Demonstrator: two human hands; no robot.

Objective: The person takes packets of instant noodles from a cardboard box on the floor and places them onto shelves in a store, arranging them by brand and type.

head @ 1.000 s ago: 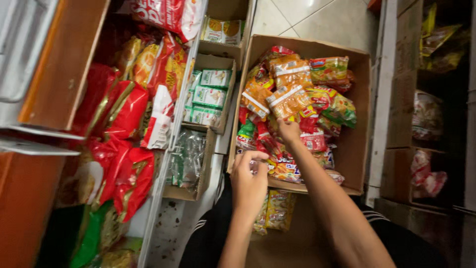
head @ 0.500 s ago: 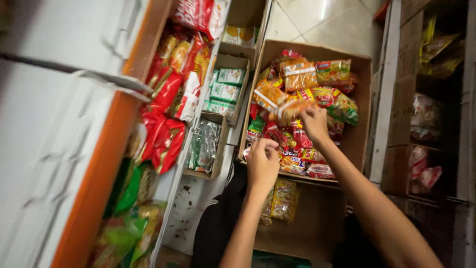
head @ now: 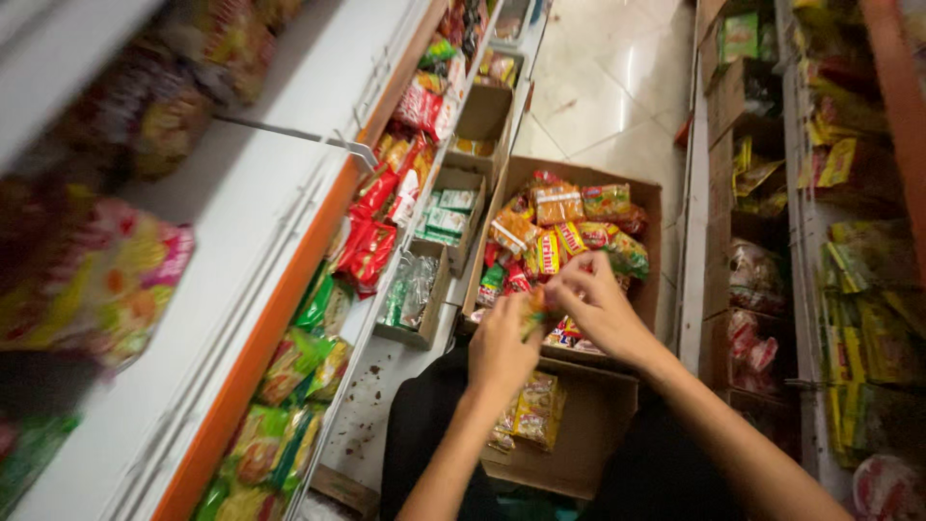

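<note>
A large open cardboard box (head: 651, 207) on the floor holds several bright snack packets (head: 569, 232) in orange, yellow, red and green. My left hand (head: 502, 347) and my right hand (head: 593, 304) meet over the near side of the box. Both are closed on one small orange-yellow packet (head: 533, 307), mostly hidden between the fingers. Below the hands, a second cardboard box (head: 588, 434) holds a few yellow packets (head: 535, 410).
Store shelving with an orange edge (head: 280, 318) runs along the left, hung with red, green and yellow packets. Small open cartons (head: 449, 217) stand on its low shelf. Another stocked rack (head: 849, 270) lines the right. Tiled floor (head: 598, 87) lies beyond the box.
The view has swung and risen, showing more of the left shelf. My right hand pulled back from the box's packets to meet the left hand, and both now pinch one small packet.
</note>
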